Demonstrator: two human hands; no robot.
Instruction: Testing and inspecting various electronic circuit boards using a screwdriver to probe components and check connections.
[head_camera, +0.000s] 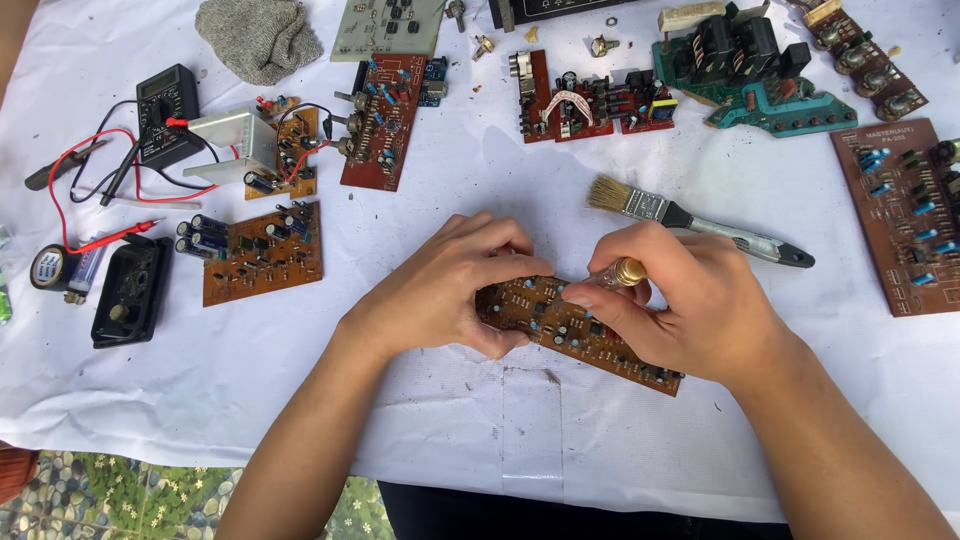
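We count 2 hands, 1 paintbrush (690, 220), 1 multimeter (165, 110) and several loose boards around our long brown circuit board (580, 335) (studded with small parts) at the counter's (560, 440) middle. Our left hand (450, 290) curls closed around its end; our right hand (690, 300) pinches a brass-capped piece (622, 272) over it.

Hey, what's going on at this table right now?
A person is working on a long brown circuit board over a white sheet. The left hand steadies the board's left end, and the right hand presses a brass-capped tool against its top. A paintbrush lies just behind the hands. Other circuit boards, a black multimeter with red and black leads and a grey cloth are spread around.
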